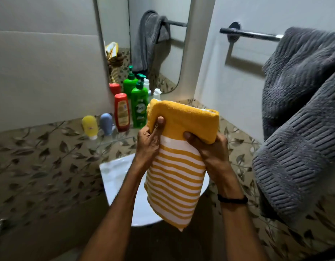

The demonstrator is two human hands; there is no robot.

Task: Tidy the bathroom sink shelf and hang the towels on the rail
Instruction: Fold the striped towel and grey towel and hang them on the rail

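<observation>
We hold the yellow striped towel (180, 147) over the white sink (115, 178), in the middle of the view, folded into a thick bundle. Our left hand (150, 144) grips its left edge with the thumb pressed on the plain yellow band; our right hand (208, 149) is closed around the right side, fingers tucked under the fold. Both hands are clamped on cloth, not spread.

We judge the main risk to be the drape: the bundle is thick and folded several times, so if we lift it to the towel rail (251, 33) without shaking it open, it may sit lopsided and slide off. The grey towel (302, 113) already takes the right part of the rail, hanging unevenly, and only the bare left stretch is free; crowding it could drag the grey one down. Swinging the cloth left could also knock the green pump bottle (138, 108) or the red bottle (122, 112) on the shelf (114, 137).

The towel looks soft and plush, solid yellow on the far fold, with narrow yellow and white stripes on the near hanging part. It seems dry, though we cannot be sure.
</observation>
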